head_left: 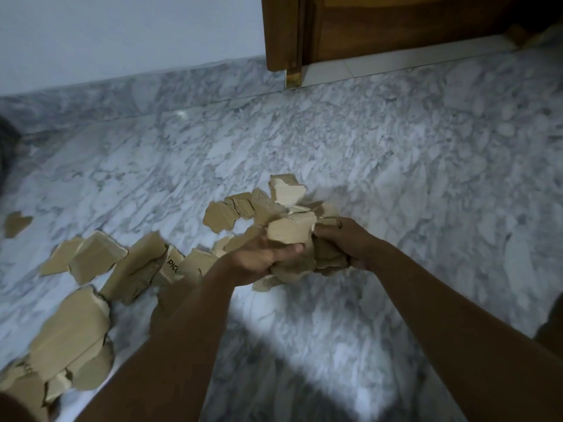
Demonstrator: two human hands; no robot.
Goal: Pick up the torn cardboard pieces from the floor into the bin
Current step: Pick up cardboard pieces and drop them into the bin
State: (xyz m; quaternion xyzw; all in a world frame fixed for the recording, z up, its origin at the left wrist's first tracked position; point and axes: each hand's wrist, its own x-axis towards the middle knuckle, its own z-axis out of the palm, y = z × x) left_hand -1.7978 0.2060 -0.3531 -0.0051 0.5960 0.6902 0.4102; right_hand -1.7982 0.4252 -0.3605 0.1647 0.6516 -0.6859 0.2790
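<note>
A bundle of torn brown cardboard pieces (291, 229) is held between both hands above the marble floor (396, 178). My left hand (259, 258) grips the bundle from the left with curled fingers. My right hand (344, 239) grips it from the right. Several more torn pieces (97, 257) lie scattered on the floor to the left, with a larger heap (70, 339) at the lower left and one small scrap (16, 223) at the far left. No bin is in view.
A wooden door and frame (335, 28) stand at the back right above a pale threshold. A white wall (122, 35) with a marble skirting runs along the back left. A dark object (6, 147) sits at the left edge.
</note>
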